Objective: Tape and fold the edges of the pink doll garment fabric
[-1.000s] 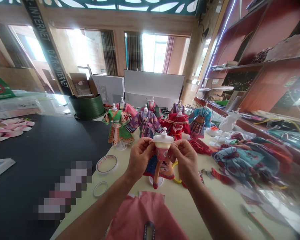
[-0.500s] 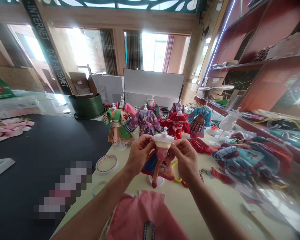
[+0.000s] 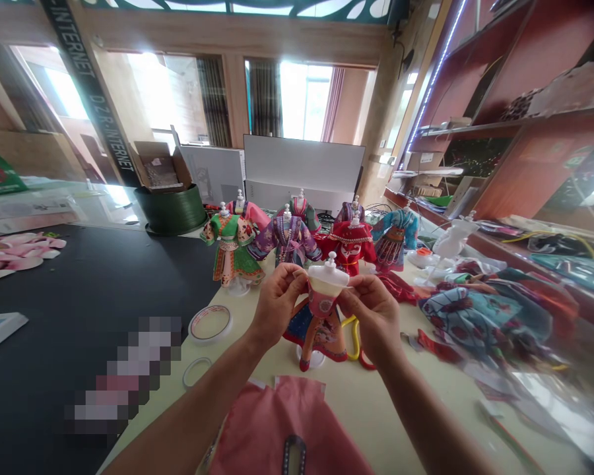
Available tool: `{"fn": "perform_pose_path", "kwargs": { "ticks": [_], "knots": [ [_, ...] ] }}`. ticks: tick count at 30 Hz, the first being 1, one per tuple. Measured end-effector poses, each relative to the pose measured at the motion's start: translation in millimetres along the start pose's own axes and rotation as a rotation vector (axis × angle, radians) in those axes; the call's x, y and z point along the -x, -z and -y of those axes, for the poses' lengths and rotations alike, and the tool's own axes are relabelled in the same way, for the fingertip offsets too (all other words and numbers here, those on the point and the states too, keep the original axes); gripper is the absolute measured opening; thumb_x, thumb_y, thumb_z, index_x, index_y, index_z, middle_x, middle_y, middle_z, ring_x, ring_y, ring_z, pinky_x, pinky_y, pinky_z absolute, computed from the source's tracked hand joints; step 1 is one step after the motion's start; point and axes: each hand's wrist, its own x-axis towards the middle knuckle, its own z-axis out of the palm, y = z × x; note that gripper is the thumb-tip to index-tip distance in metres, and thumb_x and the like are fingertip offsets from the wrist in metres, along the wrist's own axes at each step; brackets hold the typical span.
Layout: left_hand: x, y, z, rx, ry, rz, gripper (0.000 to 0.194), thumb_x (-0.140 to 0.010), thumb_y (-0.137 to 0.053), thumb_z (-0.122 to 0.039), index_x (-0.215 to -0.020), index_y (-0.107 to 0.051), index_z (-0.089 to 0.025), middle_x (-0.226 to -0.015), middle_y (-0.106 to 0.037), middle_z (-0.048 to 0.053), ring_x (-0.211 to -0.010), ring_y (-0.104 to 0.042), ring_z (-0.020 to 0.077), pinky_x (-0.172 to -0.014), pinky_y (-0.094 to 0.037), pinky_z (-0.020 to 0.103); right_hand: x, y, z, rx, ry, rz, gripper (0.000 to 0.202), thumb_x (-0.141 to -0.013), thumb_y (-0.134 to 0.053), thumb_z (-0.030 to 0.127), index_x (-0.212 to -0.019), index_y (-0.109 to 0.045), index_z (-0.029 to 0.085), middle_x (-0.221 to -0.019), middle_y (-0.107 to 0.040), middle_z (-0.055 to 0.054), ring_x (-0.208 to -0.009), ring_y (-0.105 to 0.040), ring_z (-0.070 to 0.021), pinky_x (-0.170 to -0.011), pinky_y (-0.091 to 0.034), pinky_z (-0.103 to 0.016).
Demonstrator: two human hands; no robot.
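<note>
A small white mannequin [image 3: 329, 270] stands on the cream table in front of me, leaning a little to the right. It wears a pink and cream doll bodice [image 3: 321, 300] above a blue and orange skirt [image 3: 321, 340]. My left hand [image 3: 280, 300] pinches the left edge of the bodice between thumb and fingers. On the opposite edge, my right hand [image 3: 371, 310] is closed in a similar pinch. Nearer to me lies a flat pink garment [image 3: 287, 429] with a dark, beaded trim piece on it.
Behind stand several dressed mannequins, including one in green [image 3: 231, 247] and one in red [image 3: 349, 244]. A tape roll [image 3: 210, 324] lies left; yellow-handled scissors [image 3: 355, 340] lie by my right hand. Heaped fabric [image 3: 475, 316] covers the right side. A black surface [image 3: 129, 277] adjoins the table.
The mannequin's top has tipped slightly to the right. My right hand has shifted a little right, still at the bodice edge. My left hand has barely moved.
</note>
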Motion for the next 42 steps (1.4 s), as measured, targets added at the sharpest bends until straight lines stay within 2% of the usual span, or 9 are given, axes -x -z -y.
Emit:
{"fn": "perform_pose_path", "kwargs": {
  "ticks": [7, 13, 20, 24, 29, 34, 42],
  "knots": [
    [-0.6, -0.5, 0.1, -0.01, 0.0, 0.001, 0.03, -0.073, -0.074, -0.04, -0.078, -0.057, -0.017, -0.064, -0.056, -0.004, -0.062, -0.054, 0.0095, -0.058, -0.046, 0.018, 4.4, 2.9, 0.1, 0.003, -0.035, 0.014, 0.018, -0.074, -0.075, 0.028, -0.087, -0.064, 0.023, -0.062, -0.057, 0.005, -0.054, -0.047, -0.0091, -0.054, -0.039, -0.022],
    [-3.7, -3.0, -2.6, -0.025, 0.021, 0.02, 0.036, -0.066, -0.078, -0.044, -0.077, -0.058, -0.016, -0.065, -0.058, -0.003, -0.061, -0.055, 0.0108, -0.057, -0.047, 0.02, -0.5, 6.7, -0.2, -0.032, -0.109, 0.036, 0.016, -0.073, -0.076, 0.032, -0.076, -0.066, 0.02, -0.059, -0.056, 0.004, -0.053, -0.044, -0.0095, -0.052, -0.035, -0.023],
    [-6.8, -2.3, -3.0, -0.029, 0.048, 0.062, 0.038, -0.064, -0.079, -0.047, -0.076, -0.06, -0.016, -0.063, -0.058, -0.003, -0.061, -0.053, 0.0103, -0.057, -0.046, 0.02, -5.6, 3.3, 0.7, -0.067, -0.155, 0.037, 0.018, -0.071, -0.076, 0.035, -0.073, -0.066, 0.02, -0.06, -0.056, 0.003, -0.054, -0.042, -0.0091, -0.053, -0.034, -0.022],
    [-11.1, -0.4, -3.9, -0.044, 0.076, 0.113, 0.037, -0.06, -0.082, -0.042, -0.075, -0.063, -0.015, -0.065, -0.06, -0.002, -0.062, -0.055, 0.0113, -0.058, -0.047, 0.021, -7.3, 1.6, 0.3, -0.065, -0.157, 0.026, 0.019, -0.07, -0.076, 0.035, -0.074, -0.066, 0.019, -0.059, -0.054, 0.004, -0.054, -0.042, -0.0095, -0.053, -0.035, -0.023],
    [-18.2, 0.5, -6.4, -0.078, 0.115, 0.197, 0.033, -0.059, -0.083, -0.037, -0.076, -0.066, -0.014, -0.067, -0.064, 0.0, -0.062, -0.057, 0.0125, -0.059, -0.047, 0.022, -9.4, 1.1, -1.3, -0.059, -0.147, 0.026, 0.018, -0.068, -0.077, 0.033, -0.075, -0.067, 0.019, -0.059, -0.057, 0.004, -0.055, -0.045, -0.0101, -0.055, -0.039, -0.023],
    [-23.0, -0.2, -6.8, -0.101, 0.15, 0.27, 0.03, -0.059, -0.083, -0.036, -0.074, -0.068, -0.014, -0.069, -0.066, 0.002, -0.063, -0.058, 0.0137, -0.058, -0.047, 0.023, -11.3, 2.3, -4.8, -0.041, -0.146, 0.029, 0.016, -0.069, -0.076, 0.031, -0.079, -0.069, 0.021, -0.071, -0.066, 0.001, -0.062, -0.056, -0.0135, -0.063, -0.047, -0.027],
    [-31.0, 2.1, -4.8, -0.08, 0.224, 0.351, 0.028, -0.056, -0.084, -0.032, -0.067, -0.066, -0.015, -0.063, -0.063, 0.0, -0.058, -0.057, 0.0117, -0.056, -0.045, 0.021, -16.0, 7.3, -4.9, -0.01, -0.146, 0.1, 0.017, -0.067, -0.078, 0.033, -0.076, -0.07, 0.021, -0.068, -0.067, 0.001, -0.064, -0.059, -0.0157, -0.066, -0.049, -0.03]
  ]
}}
